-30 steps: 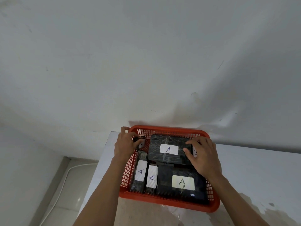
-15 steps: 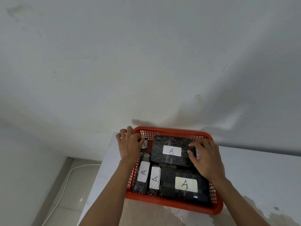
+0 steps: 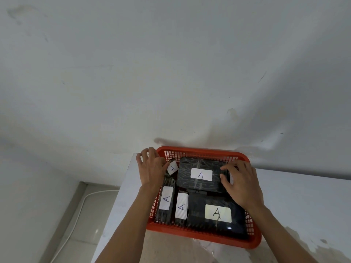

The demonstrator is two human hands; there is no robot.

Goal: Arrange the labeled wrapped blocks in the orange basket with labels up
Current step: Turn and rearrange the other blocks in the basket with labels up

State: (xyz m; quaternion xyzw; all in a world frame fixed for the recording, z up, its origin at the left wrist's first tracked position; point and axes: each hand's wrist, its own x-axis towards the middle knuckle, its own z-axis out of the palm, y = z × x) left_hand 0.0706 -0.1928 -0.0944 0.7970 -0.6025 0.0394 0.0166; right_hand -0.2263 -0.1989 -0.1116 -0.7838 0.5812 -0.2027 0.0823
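The orange basket (image 3: 201,237) stands on a white table against the wall. It holds black wrapped blocks with white "A" labels facing up: a far large block (image 3: 199,164), a near large block (image 3: 197,213), two narrow blocks (image 3: 166,200) (image 3: 181,205) on the left and a small block (image 3: 172,168) in the far-left corner. My left hand (image 3: 152,168) lies over the far-left rim with fingers spread and its thumb against the small block. My right hand (image 3: 242,184) pinches the right end of the far large block. It partly hides another labeled block (image 3: 231,177).
The white table (image 3: 303,202) runs off to the right, with a stained patch at its near edge. Its left edge drops to a tiled floor where a white cable (image 3: 79,209) lies. The wall stands right behind the basket.
My left hand has released the small block and spread its fingers over the rim. The small block now shows its label in the far-left corner. My right hand stays at the far block's right end.
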